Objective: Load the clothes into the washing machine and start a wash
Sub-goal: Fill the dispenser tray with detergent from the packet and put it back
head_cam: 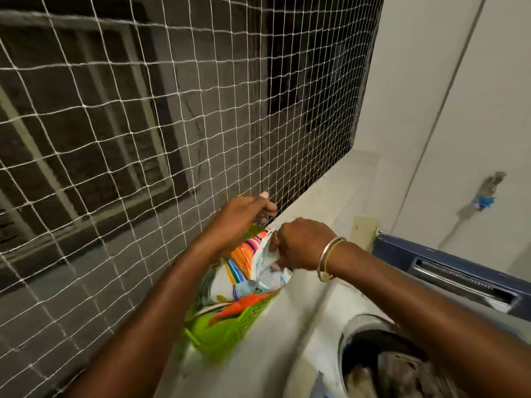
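Note:
A green perforated basket (pixel 230 323) sits on the ledge beside the netting, holding a colourful striped packet (pixel 244 262). My left hand (pixel 238 216) grips the packet's top edge with curled fingers. My right hand (pixel 298 242), with bangles on the wrist, pinches the packet's white inner side just to the right. At the lower right the washing machine's round drum opening (pixel 382 366) shows dark clothes inside.
A white safety net (pixel 143 124) covers the window on the left. The machine's blue control panel with an open detergent drawer (pixel 459 280) stands at right. A tap (pixel 485 196) is fixed on the white wall.

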Demonstrator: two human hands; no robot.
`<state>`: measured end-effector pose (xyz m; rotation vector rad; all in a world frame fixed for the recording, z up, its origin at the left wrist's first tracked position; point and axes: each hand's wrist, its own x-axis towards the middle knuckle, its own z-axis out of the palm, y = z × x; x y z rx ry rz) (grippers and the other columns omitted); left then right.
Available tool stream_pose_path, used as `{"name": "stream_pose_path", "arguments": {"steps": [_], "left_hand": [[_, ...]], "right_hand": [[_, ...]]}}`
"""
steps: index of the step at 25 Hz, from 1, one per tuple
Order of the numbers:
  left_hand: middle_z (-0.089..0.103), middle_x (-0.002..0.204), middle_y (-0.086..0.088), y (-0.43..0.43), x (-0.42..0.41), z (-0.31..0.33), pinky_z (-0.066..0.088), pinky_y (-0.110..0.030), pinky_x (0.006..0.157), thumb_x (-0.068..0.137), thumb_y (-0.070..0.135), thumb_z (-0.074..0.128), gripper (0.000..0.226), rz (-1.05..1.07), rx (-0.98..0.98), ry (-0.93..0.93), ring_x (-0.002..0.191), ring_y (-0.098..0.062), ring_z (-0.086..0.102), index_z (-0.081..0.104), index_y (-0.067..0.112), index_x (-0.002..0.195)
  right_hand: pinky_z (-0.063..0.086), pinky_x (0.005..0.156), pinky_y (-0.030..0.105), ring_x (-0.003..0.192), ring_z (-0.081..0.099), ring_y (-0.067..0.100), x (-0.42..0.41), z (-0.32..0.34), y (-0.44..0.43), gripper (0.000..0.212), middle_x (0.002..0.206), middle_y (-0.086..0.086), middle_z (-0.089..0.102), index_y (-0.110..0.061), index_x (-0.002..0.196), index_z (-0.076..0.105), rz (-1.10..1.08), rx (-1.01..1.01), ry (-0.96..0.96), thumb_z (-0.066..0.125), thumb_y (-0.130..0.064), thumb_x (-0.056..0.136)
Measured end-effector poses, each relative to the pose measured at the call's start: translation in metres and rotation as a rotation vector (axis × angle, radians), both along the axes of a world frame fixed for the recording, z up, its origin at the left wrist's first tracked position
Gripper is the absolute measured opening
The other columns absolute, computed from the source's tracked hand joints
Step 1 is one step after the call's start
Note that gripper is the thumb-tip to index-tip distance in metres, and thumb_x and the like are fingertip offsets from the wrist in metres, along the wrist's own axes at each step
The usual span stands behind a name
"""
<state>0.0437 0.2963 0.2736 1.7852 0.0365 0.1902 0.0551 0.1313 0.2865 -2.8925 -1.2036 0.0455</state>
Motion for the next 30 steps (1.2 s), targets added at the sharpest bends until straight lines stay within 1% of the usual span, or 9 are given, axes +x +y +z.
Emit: {"name": "stream_pose_path", "arguments": {"steps": [3,6,10,13,17,20,22,26,30], "left_hand": [[0.073,0.101,-0.012,-0.001,0.006,-0.001,0.051,-0.019,0.077,0.105,0.026,0.043,0.040,-0.052,0.001,-0.028,0.074,-0.004,0.065,0.070,-0.003,0.106],[0.075,0.106,-0.008,0.000,0.010,-0.005,0.052,-0.028,0.087,0.104,0.035,0.041,0.044,-0.114,0.047,0.016,0.089,-0.017,0.064,0.072,0.004,0.107],[0.074,0.107,-0.008,-0.006,0.008,-0.006,0.052,-0.016,0.078,0.105,0.039,0.038,0.049,-0.121,0.076,0.039,0.091,-0.017,0.065,0.072,0.004,0.109],[0.075,0.106,-0.006,-0.008,0.006,-0.005,0.051,-0.026,0.088,0.104,0.042,0.038,0.050,-0.115,0.081,0.056,0.099,-0.025,0.067,0.073,0.006,0.109],[0.076,0.105,-0.006,-0.005,0.003,-0.005,0.052,-0.036,0.091,0.102,0.045,0.040,0.050,-0.068,0.035,0.085,0.102,-0.032,0.067,0.074,0.008,0.106],[0.076,0.103,-0.002,-0.004,0.001,-0.009,0.051,-0.040,0.093,0.102,0.047,0.040,0.049,-0.034,0.034,0.081,0.102,-0.030,0.067,0.075,0.013,0.104],[0.076,0.103,-0.001,-0.001,-0.002,-0.010,0.051,-0.040,0.095,0.102,0.048,0.040,0.049,-0.007,0.018,0.086,0.101,-0.027,0.069,0.075,0.013,0.103],[0.077,0.100,0.004,0.003,-0.007,-0.014,0.053,-0.039,0.095,0.100,0.052,0.039,0.050,0.007,0.036,0.074,0.097,-0.019,0.072,0.076,0.019,0.101],[0.077,0.095,0.007,0.001,-0.015,-0.012,0.054,-0.032,0.088,0.100,0.054,0.036,0.052,0.012,0.085,0.057,0.091,-0.015,0.073,0.077,0.023,0.098]], "right_hand": [[0.040,0.071,0.028,0.106,0.063,0.027,-0.006,0.000,0.005,0.035,0.114,0.003,0.068,-0.032,0.120,0.067,-0.035,-0.067,-0.066,0.068,-0.031,0.086],[0.044,0.069,0.031,0.100,0.066,0.030,-0.013,-0.006,0.008,0.028,0.107,0.006,0.069,-0.024,0.116,0.067,-0.053,-0.104,-0.135,0.061,-0.021,0.089],[0.043,0.065,0.031,0.094,0.065,0.030,-0.018,-0.015,0.004,0.017,0.100,0.005,0.068,-0.015,0.102,0.067,0.020,-0.091,-0.198,0.061,-0.016,0.086],[0.045,0.065,0.033,0.093,0.063,0.030,-0.021,-0.019,-0.002,0.018,0.098,0.005,0.066,-0.015,0.099,0.066,0.068,-0.013,-0.238,0.058,-0.014,0.084],[0.038,0.056,0.031,0.077,0.063,0.028,-0.019,-0.017,-0.011,0.005,0.078,0.002,0.065,-0.020,0.084,0.061,0.101,0.152,-0.345,0.056,-0.020,0.084],[0.046,0.063,0.033,0.078,0.061,0.026,-0.014,-0.018,-0.019,0.019,0.078,0.001,0.066,-0.024,0.091,0.064,0.139,0.273,-0.353,0.045,-0.028,0.091],[0.048,0.066,0.036,0.077,0.060,0.024,-0.014,-0.024,-0.021,0.020,0.078,-0.002,0.068,-0.028,0.094,0.067,0.188,0.313,-0.347,0.047,-0.028,0.091],[0.046,0.062,0.033,0.071,0.057,0.025,-0.014,-0.036,-0.019,0.020,0.070,-0.001,0.065,-0.028,0.089,0.070,0.239,0.322,-0.306,0.062,-0.013,0.079],[0.045,0.066,0.031,0.072,0.056,0.024,-0.024,-0.036,-0.013,0.028,0.072,0.001,0.065,-0.024,0.082,0.069,0.307,0.350,-0.195,0.063,-0.003,0.065]]}}
